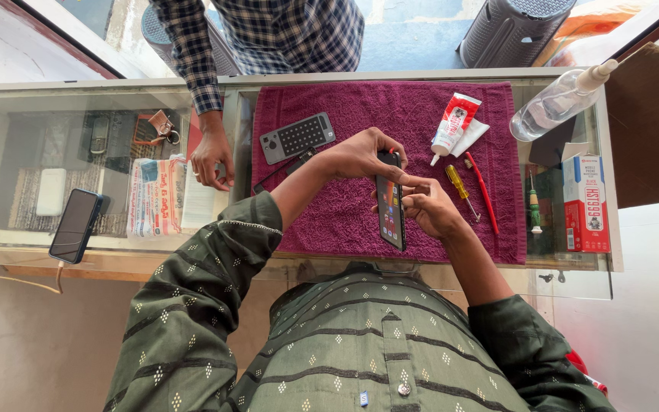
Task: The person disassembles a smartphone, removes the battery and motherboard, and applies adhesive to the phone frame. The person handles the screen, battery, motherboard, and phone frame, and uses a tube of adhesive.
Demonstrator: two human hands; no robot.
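While the head camera looks straight down, both of the person's hands meet at the centre of the frame over a maroon towel (360, 221) spread on a glass counter (116, 99). A dark smartphone (391, 206) stands on its long edge between them, screen side facing right. The left hand (360, 155) curls over the phone's upper end, fingers clamped on it. The right hand (427, 204) grips the phone's middle from the right, fingertips pinched at its edge.

On the towel's upper left lies a grey phone back cover (297, 137) with a dotted panel. Right of the phone sit a white and red glue tube (454, 123), a yellow-handled screwdriver (461, 188) and a thin red tool (482, 191). A clear spray bottle (558, 101) lies at the upper right, a red and white box (584, 202) below it, and a green-handled screwdriver (534, 207) just left of the box.

Another person's hand (212, 159), in a plaid sleeve, rests on the counter at upper left. A black phone (76, 225) lies at the far left edge.
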